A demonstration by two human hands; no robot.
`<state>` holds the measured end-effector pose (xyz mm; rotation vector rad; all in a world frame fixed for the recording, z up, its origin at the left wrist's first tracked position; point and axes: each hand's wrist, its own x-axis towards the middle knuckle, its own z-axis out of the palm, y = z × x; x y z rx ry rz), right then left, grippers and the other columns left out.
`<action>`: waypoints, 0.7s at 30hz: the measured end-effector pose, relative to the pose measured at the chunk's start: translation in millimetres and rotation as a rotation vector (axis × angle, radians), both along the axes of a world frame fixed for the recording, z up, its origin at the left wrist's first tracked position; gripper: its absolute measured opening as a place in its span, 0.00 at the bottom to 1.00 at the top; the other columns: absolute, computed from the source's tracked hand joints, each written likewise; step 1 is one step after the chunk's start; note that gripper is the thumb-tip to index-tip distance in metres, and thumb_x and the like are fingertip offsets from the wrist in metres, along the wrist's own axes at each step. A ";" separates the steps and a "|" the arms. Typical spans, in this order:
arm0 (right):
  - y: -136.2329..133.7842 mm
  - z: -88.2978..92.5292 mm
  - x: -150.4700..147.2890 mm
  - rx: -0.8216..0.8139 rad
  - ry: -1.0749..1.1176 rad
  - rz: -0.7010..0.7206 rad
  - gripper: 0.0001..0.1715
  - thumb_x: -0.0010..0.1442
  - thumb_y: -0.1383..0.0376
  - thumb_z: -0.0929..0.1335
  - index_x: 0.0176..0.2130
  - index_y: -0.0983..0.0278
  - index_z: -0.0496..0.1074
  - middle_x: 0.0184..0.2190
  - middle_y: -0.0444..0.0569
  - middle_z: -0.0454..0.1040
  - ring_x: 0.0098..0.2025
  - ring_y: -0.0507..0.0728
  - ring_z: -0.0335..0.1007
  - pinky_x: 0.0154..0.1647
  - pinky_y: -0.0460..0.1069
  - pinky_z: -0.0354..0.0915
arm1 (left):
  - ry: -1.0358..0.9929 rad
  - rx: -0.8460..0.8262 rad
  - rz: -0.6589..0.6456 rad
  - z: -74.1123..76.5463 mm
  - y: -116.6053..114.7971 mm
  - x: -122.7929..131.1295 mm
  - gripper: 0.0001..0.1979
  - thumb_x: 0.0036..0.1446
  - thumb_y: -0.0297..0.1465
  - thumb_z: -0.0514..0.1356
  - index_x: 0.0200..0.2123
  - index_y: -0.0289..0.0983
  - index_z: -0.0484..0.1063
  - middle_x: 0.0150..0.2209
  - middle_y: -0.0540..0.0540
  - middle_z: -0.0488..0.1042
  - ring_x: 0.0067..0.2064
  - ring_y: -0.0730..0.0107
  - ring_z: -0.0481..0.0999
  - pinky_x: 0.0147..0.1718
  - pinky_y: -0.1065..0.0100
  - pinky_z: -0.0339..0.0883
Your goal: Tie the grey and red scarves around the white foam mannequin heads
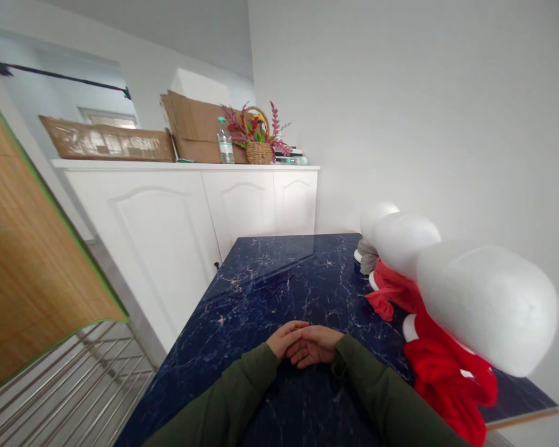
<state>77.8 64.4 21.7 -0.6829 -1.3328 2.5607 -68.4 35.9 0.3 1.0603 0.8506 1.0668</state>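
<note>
Resting loosely folded on the navy marble surface, the left hand and right hand overlap and hold nothing, while three white foam mannequin heads, two draped in red cloth, stand in a row nearby on the right

White cupboards carry a wicker basket with red foliage, a water bottle and cardboard boxes (a wire rack lower left).
</note>
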 end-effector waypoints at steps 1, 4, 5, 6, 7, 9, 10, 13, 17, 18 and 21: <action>1.1 -0.4 -1.2 -0.018 -0.009 -0.001 0.19 0.55 0.58 0.62 0.34 0.73 0.71 0.29 0.52 0.73 0.31 0.52 0.71 0.36 0.48 0.61 | -0.012 -0.013 -0.001 0.1 0.0 -0.2 0.22 0.40 0.40 0.65 0.39 0.34 0.69 0.38 0.43 0.73 0.42 0.63 0.70 0.47 0.60 0.58; 5.2 -4.1 -3.6 -0.057 -0.024 0.002 0.20 0.55 0.58 0.62 0.34 0.74 0.71 0.29 0.53 0.73 0.31 0.53 0.71 0.36 0.49 0.61 | -0.034 -0.037 -0.009 1.1 -0.4 -0.6 0.23 0.39 0.38 0.65 0.39 0.33 0.69 0.37 0.43 0.73 0.41 0.62 0.70 0.47 0.60 0.58; 6.3 -5.6 -3.7 -0.055 -0.018 0.005 0.20 0.55 0.59 0.62 0.35 0.74 0.71 0.30 0.53 0.73 0.31 0.53 0.71 0.36 0.49 0.61 | -0.036 -0.038 -0.011 1.9 -0.7 -0.6 0.23 0.38 0.37 0.65 0.39 0.33 0.70 0.37 0.43 0.73 0.41 0.62 0.70 0.47 0.60 0.58; 7.0 -6.9 -3.5 -0.048 -0.007 0.012 0.20 0.55 0.59 0.62 0.35 0.74 0.71 0.30 0.53 0.74 0.32 0.53 0.71 0.36 0.49 0.61 | -0.039 -0.039 -0.013 2.8 -1.0 -0.6 0.23 0.38 0.36 0.65 0.39 0.33 0.70 0.37 0.43 0.73 0.42 0.62 0.70 0.47 0.60 0.58; 7.4 -8.0 -3.2 -0.037 0.007 0.015 0.19 0.55 0.59 0.62 0.35 0.74 0.71 0.31 0.53 0.74 0.32 0.53 0.71 0.37 0.49 0.61 | -0.045 -0.041 -0.017 3.9 -1.2 -0.7 0.23 0.38 0.35 0.65 0.39 0.33 0.70 0.37 0.43 0.73 0.42 0.61 0.70 0.47 0.60 0.58; 7.7 -9.7 -2.3 -0.023 0.022 0.019 0.19 0.55 0.59 0.62 0.35 0.73 0.71 0.31 0.53 0.74 0.33 0.53 0.71 0.37 0.49 0.61 | -0.061 -0.055 -0.026 5.9 -1.4 -0.7 0.22 0.37 0.34 0.65 0.39 0.33 0.70 0.38 0.42 0.73 0.42 0.61 0.70 0.47 0.60 0.58; 7.7 -10.3 -1.9 -0.021 0.025 0.018 0.19 0.54 0.59 0.62 0.35 0.73 0.71 0.31 0.53 0.74 0.33 0.53 0.71 0.37 0.49 0.61 | -0.069 -0.063 -0.031 6.7 -1.4 -0.7 0.22 0.37 0.34 0.64 0.39 0.33 0.70 0.38 0.42 0.73 0.42 0.61 0.70 0.47 0.59 0.58; 8.2 -12.0 -1.1 -0.021 0.030 0.018 0.20 0.54 0.58 0.62 0.36 0.73 0.71 0.31 0.53 0.74 0.33 0.53 0.70 0.37 0.49 0.61 | -0.080 -0.078 -0.039 7.8 -1.5 -0.6 0.22 0.37 0.33 0.64 0.39 0.33 0.70 0.38 0.42 0.73 0.42 0.60 0.70 0.47 0.59 0.58; 9.2 -14.2 -0.6 -0.023 0.046 0.025 0.22 0.53 0.57 0.63 0.37 0.74 0.70 0.32 0.54 0.73 0.33 0.54 0.70 0.38 0.50 0.60 | -0.082 -0.083 -0.044 6.7 -1.9 -1.1 0.22 0.36 0.31 0.63 0.40 0.32 0.70 0.39 0.41 0.72 0.43 0.59 0.70 0.47 0.58 0.58; 9.3 -14.4 -0.4 -0.022 0.053 0.023 0.22 0.53 0.57 0.64 0.37 0.74 0.70 0.32 0.54 0.73 0.33 0.54 0.70 0.38 0.50 0.60 | -0.082 -0.082 -0.042 6.2 -1.9 -1.4 0.22 0.36 0.31 0.62 0.40 0.32 0.70 0.39 0.40 0.72 0.42 0.59 0.70 0.47 0.59 0.58; 9.0 -14.4 -0.1 -0.018 0.076 0.024 0.22 0.52 0.56 0.64 0.37 0.73 0.70 0.32 0.54 0.73 0.33 0.54 0.70 0.38 0.51 0.59 | -0.077 -0.077 -0.029 4.9 -1.8 -1.8 0.22 0.36 0.30 0.61 0.40 0.31 0.70 0.38 0.40 0.73 0.42 0.59 0.70 0.47 0.59 0.58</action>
